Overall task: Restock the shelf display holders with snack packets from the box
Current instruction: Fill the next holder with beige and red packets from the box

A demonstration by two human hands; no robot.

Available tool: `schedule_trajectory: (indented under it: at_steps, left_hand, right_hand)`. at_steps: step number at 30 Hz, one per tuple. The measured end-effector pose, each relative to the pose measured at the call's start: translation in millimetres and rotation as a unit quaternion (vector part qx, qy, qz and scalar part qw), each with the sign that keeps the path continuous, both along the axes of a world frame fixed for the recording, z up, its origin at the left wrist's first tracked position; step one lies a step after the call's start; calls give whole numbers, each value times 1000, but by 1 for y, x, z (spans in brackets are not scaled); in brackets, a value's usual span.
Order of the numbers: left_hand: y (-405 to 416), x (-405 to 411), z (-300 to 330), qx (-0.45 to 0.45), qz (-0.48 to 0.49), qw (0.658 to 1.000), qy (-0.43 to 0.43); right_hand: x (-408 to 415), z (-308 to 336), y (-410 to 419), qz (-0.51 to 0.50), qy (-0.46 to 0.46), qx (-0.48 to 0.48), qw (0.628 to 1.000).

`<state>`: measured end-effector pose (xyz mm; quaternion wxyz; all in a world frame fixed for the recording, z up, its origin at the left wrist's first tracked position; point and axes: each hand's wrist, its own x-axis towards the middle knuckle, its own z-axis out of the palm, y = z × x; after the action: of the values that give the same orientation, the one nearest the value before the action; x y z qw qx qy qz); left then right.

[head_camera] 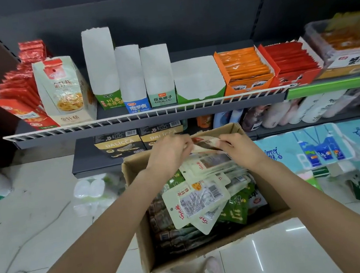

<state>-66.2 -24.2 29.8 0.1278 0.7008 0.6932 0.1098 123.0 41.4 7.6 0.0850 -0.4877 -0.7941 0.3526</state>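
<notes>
- Head view looks down on a dark grey metal shelf with a white wire front rail, the widest thing in sight.
- On the pale tiled floor below it stands an open brown cardboard box, heaped with cream and green snack packets.
- Right of the box lies a light blue pack of tissue rolls.
- Along the shelf stand four white card display holders: a tall one with a green base, one with a blue base, one with a pale green base and a low wide one with a green front; all four show bare white insides.
- To their right sit an orange carton of orange sachets and a red carton of red sachets; to their left a cream mushroom-snack carton.
- Both hands meet over the far end of the box. The left hand has its grip curled on one end of a cream snack packet with a red corner; the right hand pinches the other end.
- That packet is lifted just above the heap, below the shelf edge.
</notes>
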Motion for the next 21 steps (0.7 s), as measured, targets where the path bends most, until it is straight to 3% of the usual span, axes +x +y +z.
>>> schedule_trajectory:
  at_steps: [4, 12, 15, 19, 21]
  left_hand:
    - [9, -24, 23, 124, 75, 981, -129]
    - [10, -110, 67, 193, 64, 963, -176]
    - [13, -162, 92, 167, 68, 961, -209]
    - [22, -242, 116, 105, 54, 982, -150]
    - [25, -275, 126, 119, 49, 982, -137]
  right_hand:
    - [-34, 38, -7, 12, 99, -41, 994]
    - [-128, 72, 1, 62, 137, -45, 988]
    - [-178, 84, 5, 54, 156, -55, 985]
    - [-244, 96, 13, 47, 158, -44, 985]
    - [-278, 100, 16, 40, 169, -34, 984]
